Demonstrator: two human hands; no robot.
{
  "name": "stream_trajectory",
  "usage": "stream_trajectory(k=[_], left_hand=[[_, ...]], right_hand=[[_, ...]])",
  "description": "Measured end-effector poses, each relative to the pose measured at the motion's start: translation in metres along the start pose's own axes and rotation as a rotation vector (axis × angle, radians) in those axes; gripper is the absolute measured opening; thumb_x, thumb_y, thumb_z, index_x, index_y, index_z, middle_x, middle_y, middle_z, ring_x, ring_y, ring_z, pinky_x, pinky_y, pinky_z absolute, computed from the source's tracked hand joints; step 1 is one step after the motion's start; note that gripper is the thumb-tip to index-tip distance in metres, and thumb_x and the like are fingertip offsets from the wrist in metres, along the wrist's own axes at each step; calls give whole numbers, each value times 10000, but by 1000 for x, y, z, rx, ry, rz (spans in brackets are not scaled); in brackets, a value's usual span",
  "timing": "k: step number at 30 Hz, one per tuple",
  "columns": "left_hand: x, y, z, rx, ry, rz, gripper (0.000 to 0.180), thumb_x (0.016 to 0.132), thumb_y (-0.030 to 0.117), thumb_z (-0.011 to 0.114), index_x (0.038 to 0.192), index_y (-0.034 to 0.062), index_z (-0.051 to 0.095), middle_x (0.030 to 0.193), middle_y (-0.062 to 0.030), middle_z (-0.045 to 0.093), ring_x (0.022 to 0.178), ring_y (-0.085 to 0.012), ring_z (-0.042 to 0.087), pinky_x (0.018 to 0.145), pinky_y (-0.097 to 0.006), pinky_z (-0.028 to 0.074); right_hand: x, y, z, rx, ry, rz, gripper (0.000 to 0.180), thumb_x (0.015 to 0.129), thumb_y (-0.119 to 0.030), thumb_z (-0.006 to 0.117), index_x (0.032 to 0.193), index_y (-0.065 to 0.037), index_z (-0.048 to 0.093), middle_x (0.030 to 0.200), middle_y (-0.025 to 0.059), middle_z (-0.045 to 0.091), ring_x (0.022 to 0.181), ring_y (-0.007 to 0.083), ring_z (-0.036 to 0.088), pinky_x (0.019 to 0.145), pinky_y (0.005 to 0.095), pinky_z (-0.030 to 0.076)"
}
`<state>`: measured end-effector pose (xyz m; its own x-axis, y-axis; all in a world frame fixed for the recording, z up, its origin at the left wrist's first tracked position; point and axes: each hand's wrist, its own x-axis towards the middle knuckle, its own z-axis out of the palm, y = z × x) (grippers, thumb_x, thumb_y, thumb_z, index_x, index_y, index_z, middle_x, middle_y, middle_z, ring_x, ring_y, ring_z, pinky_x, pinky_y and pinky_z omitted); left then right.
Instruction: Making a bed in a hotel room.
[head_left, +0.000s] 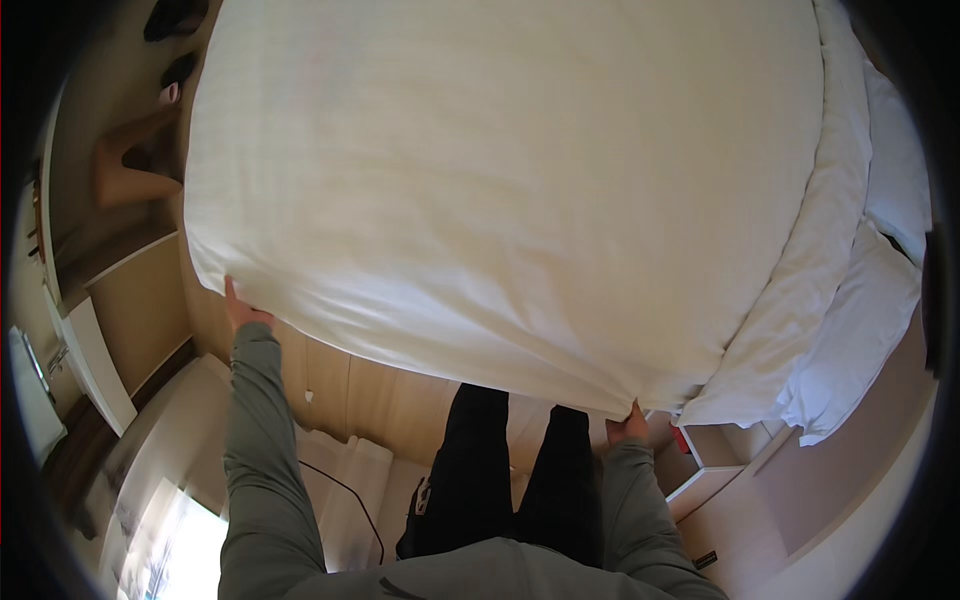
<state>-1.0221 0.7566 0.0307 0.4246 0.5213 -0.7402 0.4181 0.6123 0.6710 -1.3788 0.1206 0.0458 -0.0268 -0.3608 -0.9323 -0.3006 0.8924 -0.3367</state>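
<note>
A large white duvet (500,180) is spread wide in front of me and fills most of the view. My left hand (240,312) grips its lower left corner, with the grey sleeve below it. My right hand (628,424) holds the lower edge on the right side. The cloth hangs taut between the two hands. My legs in black trousers (510,470) stand on the wooden floor below the edge.
White pillows and bedding (850,330) lie at the right. A white bedside shelf (715,460) with a small red thing stands at lower right. A light wood desk (120,300) lies at the left, with white cloth (340,480) and a black cable on the floor.
</note>
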Motion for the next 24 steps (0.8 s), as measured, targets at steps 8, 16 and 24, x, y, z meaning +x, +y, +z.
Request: stream_trajectory(k=[8,16,24], left_hand=[[47,58,-44,269,136,12,451,953,395,474,1252,61,523,1279,-85,549,1130,-263,547,945,-432,465],[52,106,-98,183,-183,55,497,962,448,383,1245,66,529,1271,-95,562,1171,-280,528,1006,-437,415],[29,124,-48,116,6,-150,438,963,383,440,1239,52,523,1226,-89,583,1129,-281,554,984,-426,435]], right_hand=[[11,-7,-9,-341,203,191,206,943,-321,546,982,-119,527,806,41,506,720,190,476,770,396,438],[36,-9,-50,-500,141,314,485,927,-452,514,1161,-35,440,1094,111,457,1019,255,459,893,501,416],[29,-20,-31,-626,215,296,480,975,-440,403,1295,-82,379,1343,117,394,1222,289,382,979,517,356]])
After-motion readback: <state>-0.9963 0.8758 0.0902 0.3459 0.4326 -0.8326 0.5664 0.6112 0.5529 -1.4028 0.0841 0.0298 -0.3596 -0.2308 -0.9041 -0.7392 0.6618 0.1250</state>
